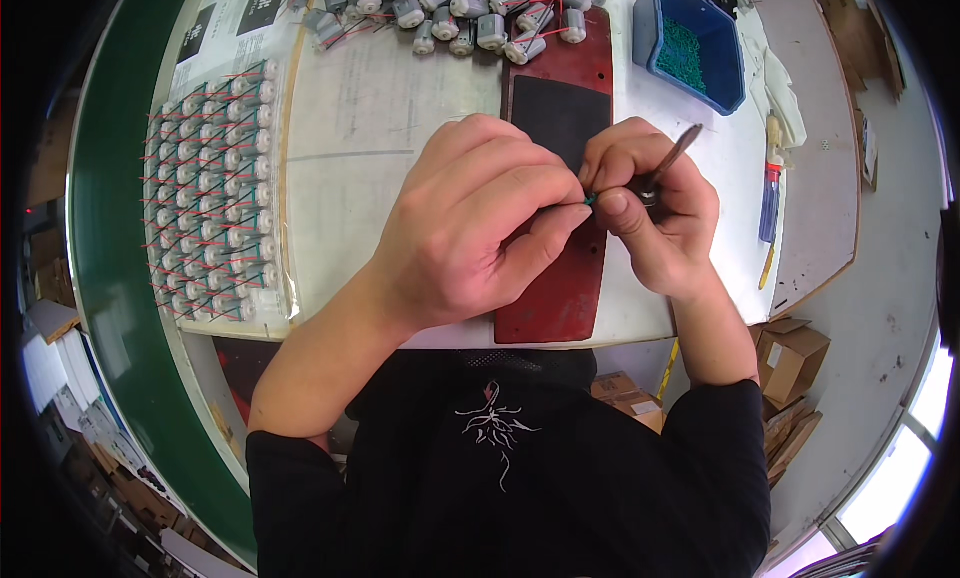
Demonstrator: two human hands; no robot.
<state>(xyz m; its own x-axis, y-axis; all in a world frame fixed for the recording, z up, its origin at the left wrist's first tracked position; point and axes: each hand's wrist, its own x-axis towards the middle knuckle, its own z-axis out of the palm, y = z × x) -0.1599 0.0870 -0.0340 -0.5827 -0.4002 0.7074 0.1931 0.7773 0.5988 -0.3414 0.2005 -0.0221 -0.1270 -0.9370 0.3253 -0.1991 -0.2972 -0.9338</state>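
My left hand [480,223] is closed in a pinch above the red board [550,313]. At its fingertips is a tiny green piece [590,199], mostly hidden by the fingers. The fingertips of my right hand [655,203] meet the left ones at this same piece. My right hand also keeps a slim dark metal tool [679,150], perhaps tweezers, whose flat tapered end sticks up past the fingers. Beneath and behind the hands, a black pad [562,113] lies on the red board.
Small grey motors [491,31] with red wires lie heaped at the back. Rows of motors [210,193] with red and green wires stand at the left. A blue bin [735,83] holds small green pieces. A blue-handled screwdriver [769,203] lies by the right edge.
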